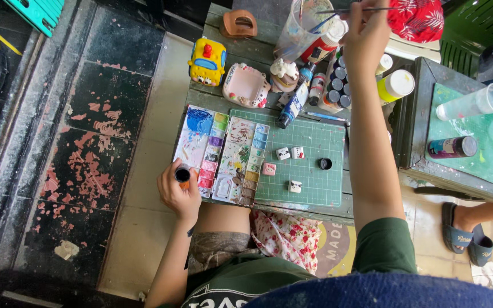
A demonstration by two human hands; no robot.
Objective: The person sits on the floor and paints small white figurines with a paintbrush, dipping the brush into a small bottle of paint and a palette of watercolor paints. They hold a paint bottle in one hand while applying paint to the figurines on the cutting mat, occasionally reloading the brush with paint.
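A: Starting near, lower left of centre: the left hand [179, 194] is wrapped around a small open paint bottle [182, 174], mouth up, held just off the near left corner of the paint palette [201, 137].

B: Firm grip there. Beside it, the second palette [241, 159] is smeared with mixed colours, and right of that lies the green cutting mat [315, 171].

A: On the mat sit four little painted cubes [282, 153] and a small black cap [325, 163], all apart from each other, none being touched.

B: Now the far end. The right arm runs straight up the frame, and the right hand [365, 34] is at the top edge, fingers pinched on a thin brush [343, 9].

A: The brush lies almost level, its long axis running left to right, tip pointing left over the clear plastic cup [300, 28].

B: So the bottle is low and left, the brush high and right, the whole table between them. The left hand is much the nearer to the palettes and cubes.

A: And the right hand is the one by the cup and the cluster of paint tubes [338, 85].
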